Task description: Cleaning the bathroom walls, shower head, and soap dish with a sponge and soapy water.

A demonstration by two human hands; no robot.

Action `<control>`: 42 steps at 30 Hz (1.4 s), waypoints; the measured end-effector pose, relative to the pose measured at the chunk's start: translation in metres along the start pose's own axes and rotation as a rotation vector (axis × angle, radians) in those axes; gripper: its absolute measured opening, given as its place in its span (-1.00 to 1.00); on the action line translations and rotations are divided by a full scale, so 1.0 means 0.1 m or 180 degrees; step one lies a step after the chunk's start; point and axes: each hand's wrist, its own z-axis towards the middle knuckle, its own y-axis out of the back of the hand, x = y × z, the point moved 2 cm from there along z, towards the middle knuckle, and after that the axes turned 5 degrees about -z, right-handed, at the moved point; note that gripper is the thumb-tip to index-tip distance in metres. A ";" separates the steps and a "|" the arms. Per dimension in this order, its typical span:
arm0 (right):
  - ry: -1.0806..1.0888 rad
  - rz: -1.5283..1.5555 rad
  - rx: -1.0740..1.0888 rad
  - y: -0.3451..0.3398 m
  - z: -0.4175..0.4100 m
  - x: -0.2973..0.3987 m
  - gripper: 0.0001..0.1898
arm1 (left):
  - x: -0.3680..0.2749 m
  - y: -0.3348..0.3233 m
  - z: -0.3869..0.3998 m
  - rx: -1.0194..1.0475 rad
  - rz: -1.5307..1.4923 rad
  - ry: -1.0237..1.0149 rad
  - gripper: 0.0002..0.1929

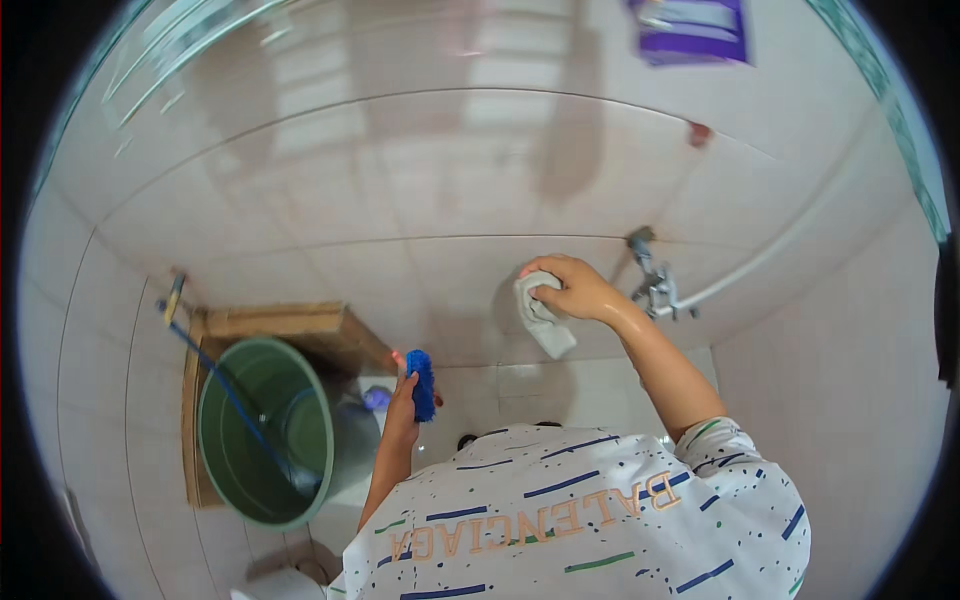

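Observation:
My right hand (574,289) grips a folded white cloth (546,319) close to the tiled wall (450,292); whether the cloth touches the tiles I cannot tell. Low on the left, my left hand (403,405) holds a blue scrub brush (421,386) with its bristles turned to the right. Just right of the cloth, a metal tap (656,289) sticks out from the wall, and a white hose (750,262) curves up from it.
A large green plastic bucket (324,420) stands on the left, with a blue-handled stick (225,382) leaning across it. Behind it is a brown wooden frame (270,321). A purple packet (694,34) hangs high on the wall. A glass-like shelf (187,52) is at upper left.

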 end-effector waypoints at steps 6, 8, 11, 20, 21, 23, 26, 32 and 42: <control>-0.0559 0.1089 -0.0764 0.90 -0.39 -0.22 -0.73 | 0.20 -0.65 0.27 0.0289 0.0432 0.0158 -0.72; -0.0515 0.1269 -0.1146 1.25 -0.53 -0.37 -0.72 | 0.26 -0.83 0.29 0.0317 0.0499 0.0250 -0.73; -0.0237 0.1303 -0.1355 1.64 -0.78 -0.61 -0.70 | 0.38 -1.11 0.25 0.0340 0.0542 0.0308 -0.73; -0.1446 0.1202 -0.0190 1.07 -1.38 -1.75 -0.56 | 0.60 -1.77 0.00 0.0333 0.0510 0.0144 -0.67; -0.1419 0.1205 -0.0109 1.06 -1.39 -1.78 -0.56 | 0.63 -1.79 -0.02 0.0361 0.0597 0.0105 -0.63; -0.1225 0.0703 -0.0556 1.06 -1.34 -1.84 -0.60 | 0.60 -1.86 -0.10 0.0248 0.0512 0.0055 -0.62; -0.0742 -0.0197 -0.1671 1.23 -1.15 -1.52 -0.64 | 0.39 -2.07 -0.28 0.0142 0.0281 -0.0015 -0.60; 0.0659 0.5054 0.0604 1.33 -0.28 -0.43 -0.63 | 0.30 -2.56 -0.49 0.0328 0.0607 0.0054 -0.55; 0.1916 0.3634 0.1470 0.75 -0.05 1.49 -0.67 | 1.03 -3.40 -0.38 0.1623 0.2548 0.0290 -0.55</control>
